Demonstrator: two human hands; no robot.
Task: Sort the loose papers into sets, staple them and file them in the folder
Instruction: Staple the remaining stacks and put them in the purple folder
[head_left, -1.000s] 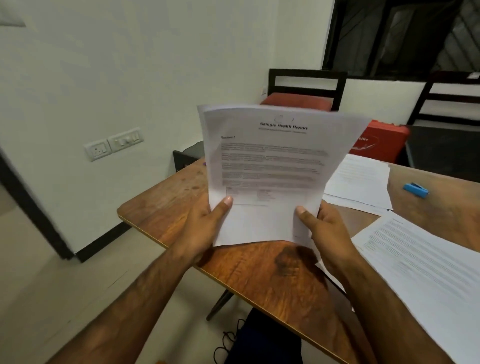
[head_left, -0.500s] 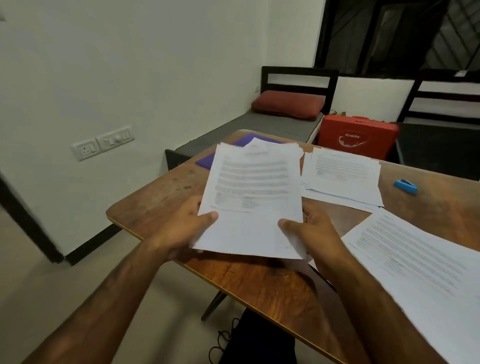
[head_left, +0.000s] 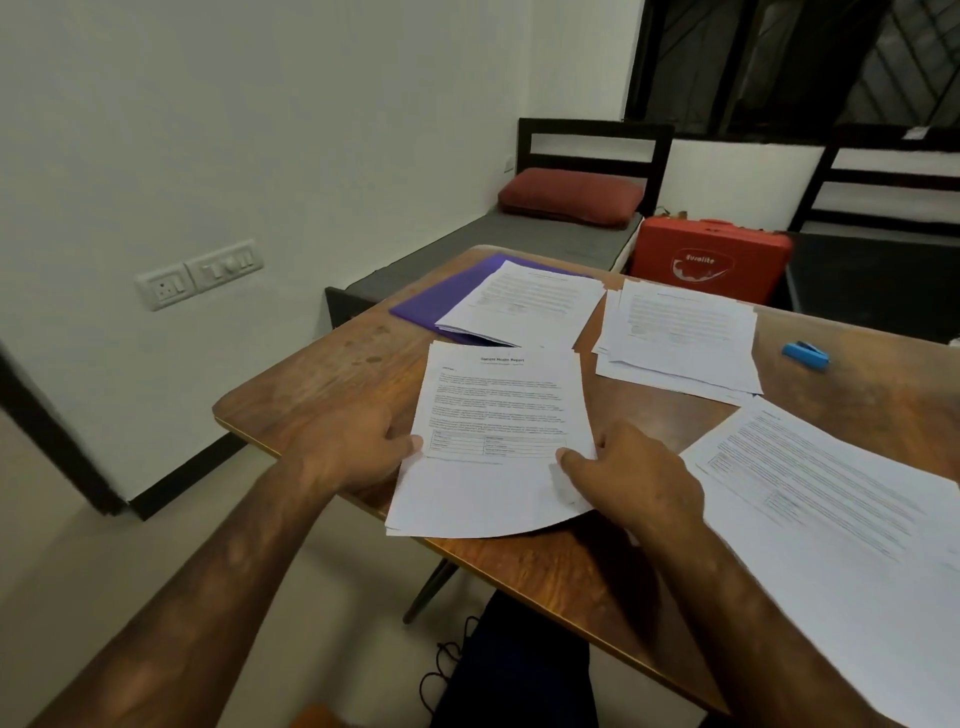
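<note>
A set of white printed papers (head_left: 493, 415) headed as a health report lies low over the near edge of the wooden table (head_left: 332, 374). My left hand (head_left: 353, 452) pinches its left edge and my right hand (head_left: 634, 478) pinches its lower right corner. Farther back, a purple folder (head_left: 441, 296) lies under another paper stack (head_left: 524, 301). A third stack (head_left: 680, 332) lies to the right of it. A blue stapler (head_left: 805, 355) rests at the right. A large paper stack (head_left: 852, 519) lies near my right forearm.
A red case (head_left: 711, 260) stands behind the table, beside a grey bench with a red cushion (head_left: 571, 197). Two dark chair backs stand against the far wall. A white wall with a switch plate (head_left: 200, 273) runs along the left.
The held papers came down from upright in front of me to nearly flat on the table. Both hands kept their hold. The folder and the stack on it came into view.
</note>
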